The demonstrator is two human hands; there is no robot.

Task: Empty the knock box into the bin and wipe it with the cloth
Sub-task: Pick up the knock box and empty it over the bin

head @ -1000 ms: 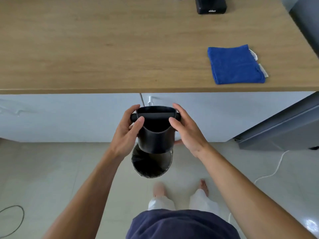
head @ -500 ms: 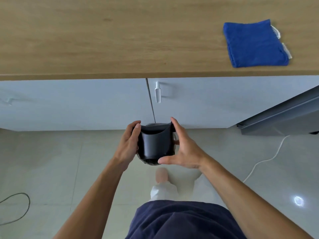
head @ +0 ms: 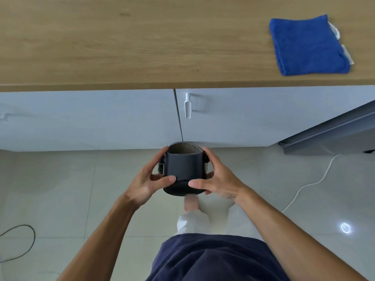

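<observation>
- Head view: the left hand point(head: 149, 180) and the right hand point(head: 218, 179) hold a black knock box point(head: 183, 172) between them, over the tiled floor point(head: 60, 189) in front of the cabinets point(head: 101, 118).
- The knock box is tipped so that its dark side wall faces the camera; its base end is nearest the person and its other end points towards the cabinets.
- The left fingers point(head: 160, 159) are clamped on the left side of the knock box, with the thumb pressed across its near face.
- The right fingers point(head: 209, 157) are clamped on the right side, the thumb likewise laid on the near face, so the two thumb tips lie close together without touching.
- Just beyond the far end of the knock box, a round rim with a pale inner wall shows; this looks like the bin point(head: 183, 147), though most of it is hidden behind the box and hands.
- A folded blue cloth point(head: 308, 46) lies on the wooden surface point(head: 121, 47), near its front edge towards the right, well apart from the hands.
- A white handle point(head: 188, 105) sits on the right cabinet door, just beside the seam between the doors.
- A white cable point(head: 308, 184) trails across the floor on the right, and a black cable point(head: 26, 240) loops on the floor at the left.
- The person's dark blue shirt point(head: 213, 260) and pale trousers point(head: 192, 220) fill the bottom middle, with one bare foot point(head: 190, 202) showing just below the knock box.
</observation>
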